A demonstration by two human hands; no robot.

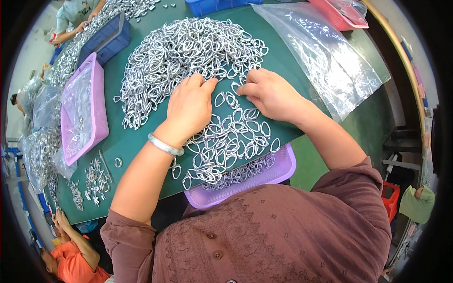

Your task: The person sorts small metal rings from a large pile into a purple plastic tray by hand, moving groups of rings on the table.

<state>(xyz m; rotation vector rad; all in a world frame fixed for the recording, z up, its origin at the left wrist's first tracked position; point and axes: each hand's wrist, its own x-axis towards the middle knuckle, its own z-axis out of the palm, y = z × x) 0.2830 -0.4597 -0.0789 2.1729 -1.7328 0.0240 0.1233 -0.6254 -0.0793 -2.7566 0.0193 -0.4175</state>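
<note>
A large heap of silver, pointed-oval metal rings (188, 52) lies on the green table (141, 155). My left hand (191, 104), with a pale bangle (165, 144) on its wrist, is at the heap's near edge. Its fingers are curled, and whatever they hold is hidden. Just to the right, my right hand (271, 94) pinches a metal ring (234, 87) between thumb and fingertips. Below both hands, a looser spread of rings (231, 137) reaches the table's front edge. Under that edge a purple basket (283, 170) contains more rings.
To the left stand a purple basket (100, 108) with clear plastic in it and a blue bin (111, 40). Small metal pieces (97, 181) lie front left. A clear plastic bag (325, 52) and a red tray (332, 16) are at right. Co-workers sit along the left.
</note>
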